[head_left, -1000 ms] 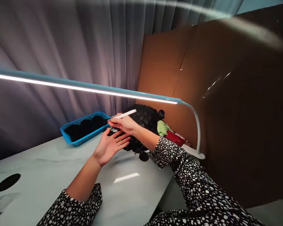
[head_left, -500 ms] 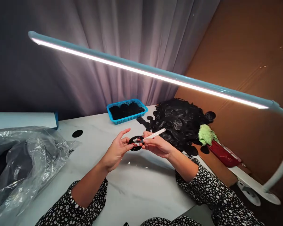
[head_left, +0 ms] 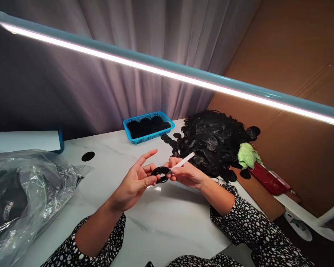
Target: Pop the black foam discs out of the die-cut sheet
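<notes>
Above the table, a bundle of thin black rings (head_left: 159,170) is held between both hands. My left hand (head_left: 135,183) pinches the bundle's left side with thumb and fingers, its index finger stretched out. My right hand (head_left: 187,173) grips a slim white-handled tool (head_left: 186,158) with a dark tip; its kind I cannot make out. The tool slants up to the right, with its dark end at the right side of the rings. Fingertips of my right hand also touch the rings there.
A blue basket (head_left: 149,139) with black round pieces stands at the back. Right of it lies a big heap of black thin pieces (head_left: 208,137), then a green cloth (head_left: 247,155) and a red case (head_left: 268,180). Clear plastic bag (head_left: 41,193) at left; black disc (head_left: 88,156). A lit lamp (head_left: 161,66) crosses above.
The ring bundle has tilted to a flatter angle between my hands, and my left hand has turned slightly. The camera view has shifted, so the lamp looks nearer.
</notes>
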The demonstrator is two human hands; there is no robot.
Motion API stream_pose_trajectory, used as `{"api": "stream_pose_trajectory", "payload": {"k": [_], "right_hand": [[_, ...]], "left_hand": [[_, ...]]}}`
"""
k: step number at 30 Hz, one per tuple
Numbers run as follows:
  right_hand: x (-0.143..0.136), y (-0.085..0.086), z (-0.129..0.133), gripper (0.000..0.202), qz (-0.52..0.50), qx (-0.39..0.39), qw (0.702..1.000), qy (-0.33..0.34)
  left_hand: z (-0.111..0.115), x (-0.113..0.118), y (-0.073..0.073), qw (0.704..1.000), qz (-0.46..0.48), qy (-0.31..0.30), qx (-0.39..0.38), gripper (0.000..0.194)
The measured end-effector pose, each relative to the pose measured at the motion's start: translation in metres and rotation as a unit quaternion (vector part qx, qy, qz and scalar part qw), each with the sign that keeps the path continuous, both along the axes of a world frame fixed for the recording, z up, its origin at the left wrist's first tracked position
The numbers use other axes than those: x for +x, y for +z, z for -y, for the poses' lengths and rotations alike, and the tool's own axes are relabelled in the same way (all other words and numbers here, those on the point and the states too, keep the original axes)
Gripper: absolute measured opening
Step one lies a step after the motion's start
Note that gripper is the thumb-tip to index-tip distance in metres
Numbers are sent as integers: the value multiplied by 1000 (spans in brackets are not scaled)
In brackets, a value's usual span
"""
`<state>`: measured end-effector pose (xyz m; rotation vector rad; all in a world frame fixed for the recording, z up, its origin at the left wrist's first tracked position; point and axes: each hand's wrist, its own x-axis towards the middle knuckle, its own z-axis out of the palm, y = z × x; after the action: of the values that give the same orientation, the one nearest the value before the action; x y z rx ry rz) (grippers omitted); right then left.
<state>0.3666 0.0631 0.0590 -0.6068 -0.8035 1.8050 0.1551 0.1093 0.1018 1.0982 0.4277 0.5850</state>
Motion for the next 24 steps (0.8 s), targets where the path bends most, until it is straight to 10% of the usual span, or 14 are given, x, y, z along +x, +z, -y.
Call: {"api": "stream_pose_trajectory", "payload": {"k": [24], "right_hand": [[-11,-16,1,27,-41,58,996,-47]], "left_hand": [[12,1,1,997,71,-9,21,92]]}}
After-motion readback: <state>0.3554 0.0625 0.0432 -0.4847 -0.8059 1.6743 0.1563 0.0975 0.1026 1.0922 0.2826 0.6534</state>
